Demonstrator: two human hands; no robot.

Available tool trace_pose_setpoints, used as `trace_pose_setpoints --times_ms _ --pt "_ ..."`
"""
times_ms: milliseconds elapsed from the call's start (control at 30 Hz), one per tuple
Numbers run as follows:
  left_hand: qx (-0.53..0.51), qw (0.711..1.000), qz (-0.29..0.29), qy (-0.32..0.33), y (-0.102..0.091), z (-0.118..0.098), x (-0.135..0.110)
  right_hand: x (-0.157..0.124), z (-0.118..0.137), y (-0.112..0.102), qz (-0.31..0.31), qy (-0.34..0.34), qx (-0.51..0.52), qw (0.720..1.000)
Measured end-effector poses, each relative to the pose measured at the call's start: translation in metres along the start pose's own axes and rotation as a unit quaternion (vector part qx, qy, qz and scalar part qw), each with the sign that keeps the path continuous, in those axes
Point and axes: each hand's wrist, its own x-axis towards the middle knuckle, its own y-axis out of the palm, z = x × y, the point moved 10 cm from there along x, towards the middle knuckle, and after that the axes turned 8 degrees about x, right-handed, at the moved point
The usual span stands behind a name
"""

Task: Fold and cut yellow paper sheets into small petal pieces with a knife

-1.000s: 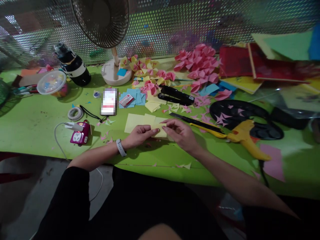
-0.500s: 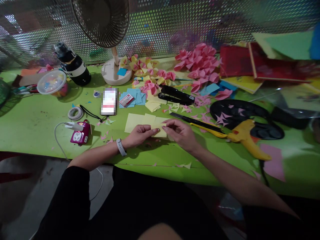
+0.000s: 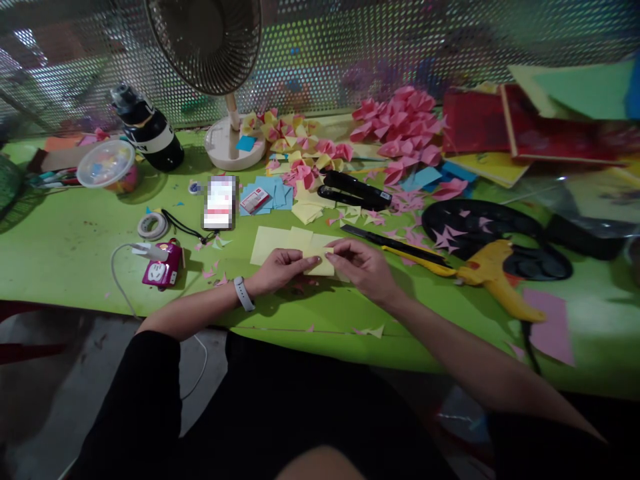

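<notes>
Between my two hands is a small pale yellow paper square (image 3: pixel 323 268), held low over the green table. My left hand (image 3: pixel 285 268) pinches its left side, thumb on top. On the right side, the thumb and forefinger of my right hand (image 3: pixel 363 267) close on the paper's edge. More yellow sheets (image 3: pixel 265 245) lie on the table just behind and under the hands. Past them are a small pile of folded yellow papers (image 3: pixel 307 212), a black stapler (image 3: pixel 355 191) and blue paper squares (image 3: pixel 280 193) with a small red-and-white box (image 3: pixel 255 200) on top.
A long black-and-yellow cutter (image 3: pixel 400 248) and a yellow glue gun (image 3: pixel 493 277) lie to the right. Folded pink paper pieces (image 3: pixel 400 127) are heaped at the back. A fan (image 3: pixel 233 147), black bottle (image 3: pixel 155 140), phone (image 3: pixel 220 202), tape roll (image 3: pixel 153 227) and purple socket adapter (image 3: pixel 163 265) stand left.
The whole view has shifted very slightly. Both hands keep their pinch on the yellow paper square, with no clear movement of it.
</notes>
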Motion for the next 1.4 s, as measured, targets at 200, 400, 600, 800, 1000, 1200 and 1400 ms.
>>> trace_pose_setpoints --times_ms 200,400,600,800,1000,1200,1400 --pt "0.001 1.000 0.003 -0.003 0.001 -0.001 -0.001 0.000 0.000 -0.001 -0.002 -0.010 -0.006 1.000" --pt "-0.001 1.000 0.003 -0.003 0.000 0.002 0.000 0.001 0.000 0.000 0.001 -0.006 -0.006 1.000" --pt "0.025 1.000 -0.002 -0.003 -0.003 -0.004 -0.001 0.001 -0.001 -0.002 -0.003 -0.013 -0.010 1.000" --pt "0.049 0.999 0.002 0.003 -0.004 -0.009 -0.002 0.002 0.000 -0.005 -0.005 0.007 -0.013 1.000" --pt "0.069 0.996 -0.024 0.045 -0.010 -0.017 -0.001 -0.001 -0.013 0.013 0.082 0.099 -0.019 0.992" --pt "0.048 0.997 -0.043 0.039 -0.016 -0.014 0.001 -0.002 -0.016 0.022 0.121 0.094 -0.024 0.988" --pt "-0.005 0.997 0.060 -0.041 -0.003 0.003 0.003 -0.005 -0.012 0.023 0.131 0.094 -0.064 0.985"
